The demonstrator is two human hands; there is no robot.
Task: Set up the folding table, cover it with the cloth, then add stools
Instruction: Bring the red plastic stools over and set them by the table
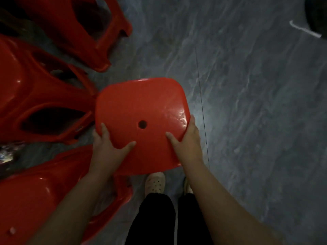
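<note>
A red plastic stool (138, 106) fills the middle of the view, its square seat facing up with a small round hole near the centre. My left hand (108, 147) grips the seat's near left edge, thumb laid across the top. My right hand (187, 140) grips the near right edge in the same way. The stool's legs are hidden under the seat. Neither the folding table nor the cloth is in view.
Several more red stools (44, 96) lie tipped along the left side on the grey marbled floor (256, 121). My feet in light shoes (155, 183) stand just below the held stool. A dark object with a white bar (304, 30) sits at the top right.
</note>
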